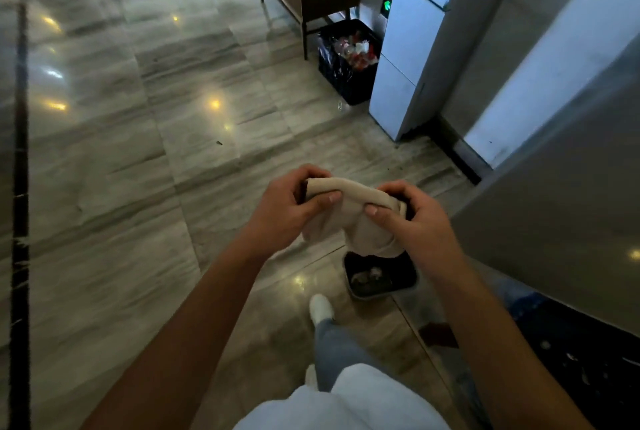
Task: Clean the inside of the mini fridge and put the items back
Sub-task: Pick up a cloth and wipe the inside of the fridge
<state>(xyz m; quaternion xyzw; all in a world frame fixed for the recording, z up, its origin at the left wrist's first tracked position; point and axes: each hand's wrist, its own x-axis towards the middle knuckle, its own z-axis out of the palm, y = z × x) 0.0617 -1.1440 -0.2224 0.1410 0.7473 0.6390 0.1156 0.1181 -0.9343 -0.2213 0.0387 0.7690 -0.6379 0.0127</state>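
both hands hold a pale cloth (349,218) out in front of the body, above the polished stone floor (138,187). the left hand (287,211) is clamped on the left end of its rolled upper edge, thumb on top and fingers curled behind; the right hand (412,218) is clamped on the right end in the same way, so the top runs as a thick roll between them and the rest hangs loose below. it reads as soft, limp and light, with no shape of its own, so it will sag wherever it is not gripped; pinching the bunched edge, as here, looks the surest hold, and a twist between the two hands would wring it if it is damp, which i cannot tell. directly beneath the hanging part a small dark tray (381,279) sits on the floor with some pale bits in it, just ahead of a white shoe (320,306). a tall white fridge (415,59) stands well ahead on the right, its doors closed, with a dark crate (346,62) of mixed items just beside it. whether that is the fridge to clean is unclear. judging by this, the cloth is being readied for wiping, and the cleaning looks far from finished.
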